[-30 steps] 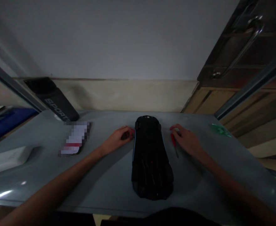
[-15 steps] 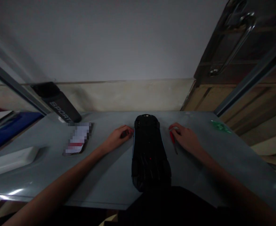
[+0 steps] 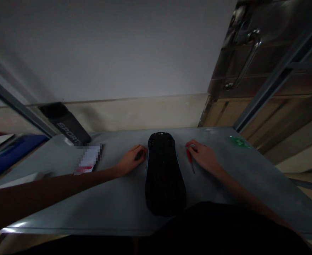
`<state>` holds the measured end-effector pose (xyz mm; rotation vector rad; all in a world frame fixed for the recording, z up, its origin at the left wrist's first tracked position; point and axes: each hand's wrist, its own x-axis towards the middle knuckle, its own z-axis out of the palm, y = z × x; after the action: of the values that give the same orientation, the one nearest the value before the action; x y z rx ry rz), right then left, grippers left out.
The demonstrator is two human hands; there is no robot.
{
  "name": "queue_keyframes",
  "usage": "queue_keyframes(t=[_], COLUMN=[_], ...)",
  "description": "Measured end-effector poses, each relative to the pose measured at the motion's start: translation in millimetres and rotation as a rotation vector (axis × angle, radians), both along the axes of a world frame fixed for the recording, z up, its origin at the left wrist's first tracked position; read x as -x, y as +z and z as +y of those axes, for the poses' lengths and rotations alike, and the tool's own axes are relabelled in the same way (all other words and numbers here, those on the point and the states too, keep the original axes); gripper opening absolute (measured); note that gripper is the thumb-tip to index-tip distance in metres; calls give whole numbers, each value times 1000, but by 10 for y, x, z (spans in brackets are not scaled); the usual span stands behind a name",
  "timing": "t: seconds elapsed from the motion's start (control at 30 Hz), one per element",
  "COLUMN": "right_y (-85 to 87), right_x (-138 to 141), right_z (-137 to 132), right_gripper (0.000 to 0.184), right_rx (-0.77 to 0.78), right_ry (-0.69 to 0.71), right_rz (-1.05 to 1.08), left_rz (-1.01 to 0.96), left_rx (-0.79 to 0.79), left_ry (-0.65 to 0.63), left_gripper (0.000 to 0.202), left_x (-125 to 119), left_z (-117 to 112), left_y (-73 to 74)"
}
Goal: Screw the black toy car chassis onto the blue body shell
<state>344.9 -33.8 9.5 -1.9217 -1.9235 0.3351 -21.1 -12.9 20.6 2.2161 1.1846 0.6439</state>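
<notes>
An upside-down black toy car (image 3: 163, 170) lies lengthwise on the grey table, its dark underside facing up and its wheels at the sides. My left hand (image 3: 131, 160) rests at the car's left side near its far end, fingers curled together; what is in them, if anything, is hidden. On the right, a little apart from the car, my right hand (image 3: 204, 156) has its fingers closed around the handle of a small red screwdriver (image 3: 189, 156). The screwdriver's thin shaft points back toward me.
Left on the table (image 3: 113, 205) are a phone (image 3: 89, 157), a dark "SPORT" bottle (image 3: 72, 125) and a white object (image 3: 17, 180) partly behind my forearm. A blue folder (image 3: 12, 157) lies far left. Green plastic (image 3: 238, 141) sits right. A wall (image 3: 134, 113) borders the back.
The view has shifted, so the car and both hands appear slightly further left. My left forearm has swung outward and covers part of the white object. The fingers look the same.
</notes>
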Motion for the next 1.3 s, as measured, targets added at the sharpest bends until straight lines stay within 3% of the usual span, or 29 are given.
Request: queue_keyframes(t=[0.57,0.87,1.1,1.3], right_y=[-48,102,140,177], right_x=[-29,-77,-30,-30], right_z=[-3,93,-46,-117], right_gripper=[30,32,34,33], right_rx=[16,82,-2,-33], right_ry=[48,63,31,89], right_rz=[-5,-61,16,23], left_rz=[-76,-67,-78,-64], left_rx=[59,181,76,20], left_ry=[95,88,53,-18], left_gripper=[17,16,14,9], left_x=[-25,-53,-58,-56], left_z=[-7,72,-131,-166], left_y=[-25,30,90,87])
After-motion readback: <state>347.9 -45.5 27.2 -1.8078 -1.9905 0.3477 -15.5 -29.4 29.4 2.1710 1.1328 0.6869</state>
